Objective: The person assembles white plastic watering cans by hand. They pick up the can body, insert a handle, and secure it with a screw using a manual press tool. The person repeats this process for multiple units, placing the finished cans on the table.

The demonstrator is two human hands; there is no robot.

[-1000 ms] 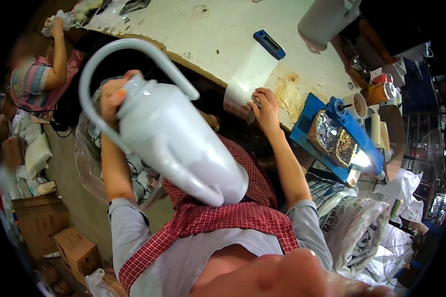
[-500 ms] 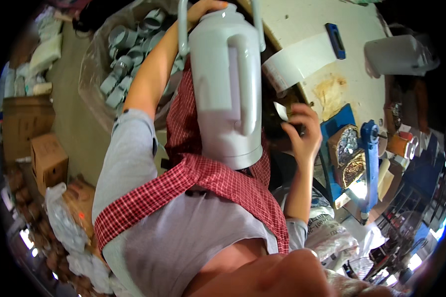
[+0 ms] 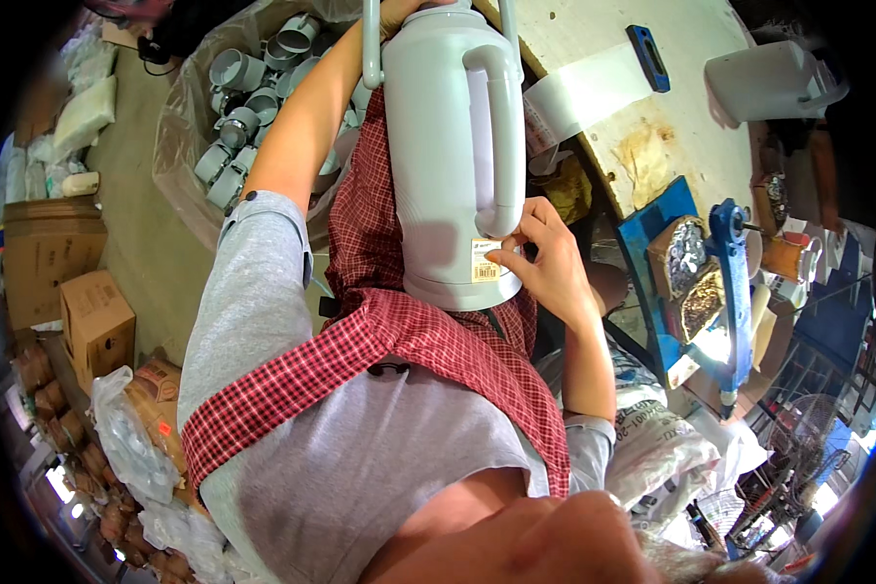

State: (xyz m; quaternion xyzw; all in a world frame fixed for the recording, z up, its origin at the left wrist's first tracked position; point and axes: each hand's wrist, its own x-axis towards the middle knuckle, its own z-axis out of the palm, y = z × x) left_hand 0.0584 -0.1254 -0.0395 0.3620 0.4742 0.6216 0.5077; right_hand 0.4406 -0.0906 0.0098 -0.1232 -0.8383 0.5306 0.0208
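One grey vacuum jug is held before the torso, its base toward the red checked apron. Its neck end is met by the left hand, whose grip cannot be told, being cut off by the upper edge. Well apart from it, the right hand is bent at a small label low on the jug, which is touched by the thumb; whether the label is pinched cannot be seen.

The top edge cuts off the left hand (its grip unclear) and the carrying handle.
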